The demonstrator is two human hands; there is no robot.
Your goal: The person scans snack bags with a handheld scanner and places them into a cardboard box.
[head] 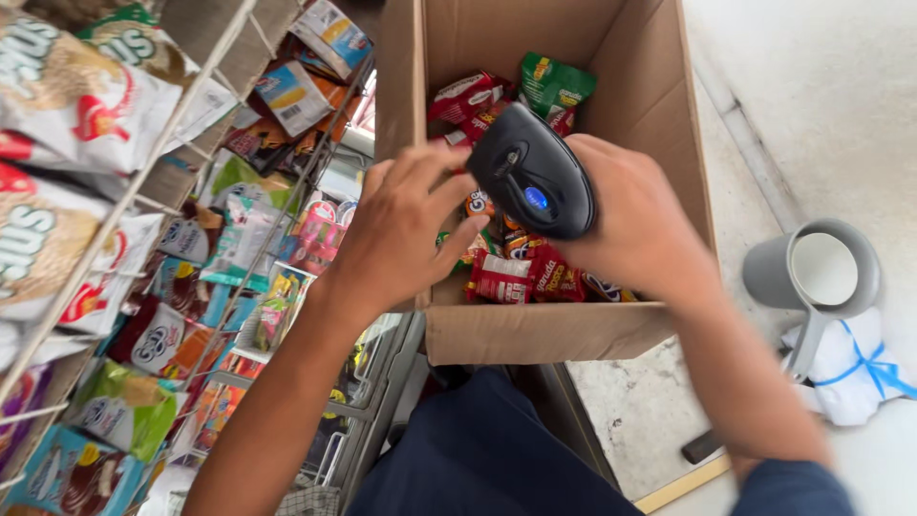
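Item 1 — cardboard box (535, 330), open-topped, resting against my lap; I place everything else from it.

Item 2 — black handheld barcode scanner (531, 182), held over the box's middle, its blue indicator lit and its nose tilted towards the left wall. My right hand (635, 225) is wrapped around its handle, fingers closed tight on the grip; the trigger finger is hidden beneath the body.

Item 3 — left hand (401, 229), at the box's left wall, fingers spread and lightly curled, palm down on the rim. It grips nothing that I can see; the fingertips reach just inside the box.

Item 4 — small snack packets (521, 277), red, orange and green, loose in the bottom of the box, directly below the scanner.

Item 5 — wire display rack (143, 191), left of the box, hung with larger snack bags in rows.

Item 6 — grey plastic jug (817, 272), right of the box on the pale floor, beside a white tied bag (850, 368).

Risks, as I judge them: the packets lie jumbled and overlapping, so the scanner may read a neighbouring code or the same one twice. Glossy, creased foil could defeat a read altogether. The box seems to be steadied only by the left hand and my lap — lifting that hand could let it tip towards the rack.
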